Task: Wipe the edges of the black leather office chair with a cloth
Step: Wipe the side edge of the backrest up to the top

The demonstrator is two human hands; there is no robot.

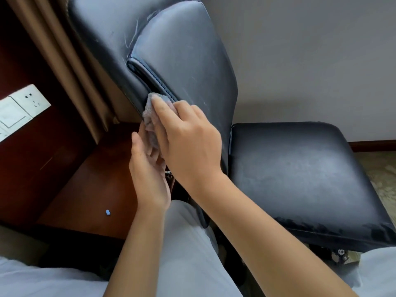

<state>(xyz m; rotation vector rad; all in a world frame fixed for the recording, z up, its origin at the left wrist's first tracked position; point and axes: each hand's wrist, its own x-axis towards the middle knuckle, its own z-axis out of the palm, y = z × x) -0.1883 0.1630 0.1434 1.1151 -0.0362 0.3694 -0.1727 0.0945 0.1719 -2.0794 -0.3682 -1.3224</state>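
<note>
The black leather office chair [182, 61] fills the upper middle, its backrest dusty and scuffed, its seat [300, 172] lower right. A small grey cloth [151, 116] lies against the left side edge of the backrest, just below a stitched seam. My right hand [186, 136] presses the cloth onto that edge with straight fingers laid over it. My left hand [147, 168] sits under the cloth's hanging part, palm up, fingers loosely spread and touching the cloth's lower end. Part of the cloth is hidden between both hands.
A brown curtain [70, 67] hangs left of the chair. A wall socket plate [23, 106] sits on dark red wood panelling at far left. A small blue object [108, 212] lies on the wooden surface below. My grey-trousered knee [184, 243] is bottom centre.
</note>
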